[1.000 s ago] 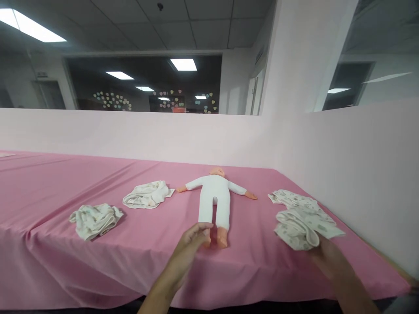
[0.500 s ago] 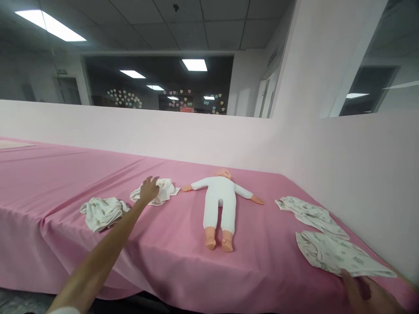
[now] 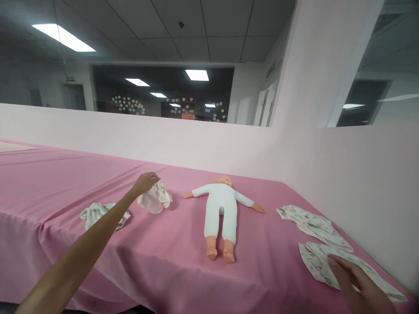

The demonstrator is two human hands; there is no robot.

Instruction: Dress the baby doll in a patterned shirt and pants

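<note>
My left hand (image 3: 148, 179) is closed on the top of a crumpled white baby garment (image 3: 155, 199), which hangs bunched beneath it at the table's left middle. Beside my left forearm lies a bunched patterned baby garment (image 3: 93, 213), partly covered by that arm. A baby doll (image 3: 221, 205) in a white bodysuit lies on its back, arms spread, to the right of the left hand. At the lower right, my right hand (image 3: 355, 281) hovers over a flat patterned baby garment (image 3: 316, 260), its fingers partly apart; I cannot tell whether they touch the cloth.
A pink cloth (image 3: 262, 248) covers the table and drapes over its front edge. Another flat patterned garment (image 3: 316, 224) lies along the right side. A white wall (image 3: 196, 146) with windows (image 3: 163, 91) closes off the back and right. A pale flat item (image 3: 15, 147) lies far left.
My left hand has gripped the white garment and raised it slightly, gathering it up. My right hand has moved up and left, over the patterned garment. The camera view has tilted upward.
</note>
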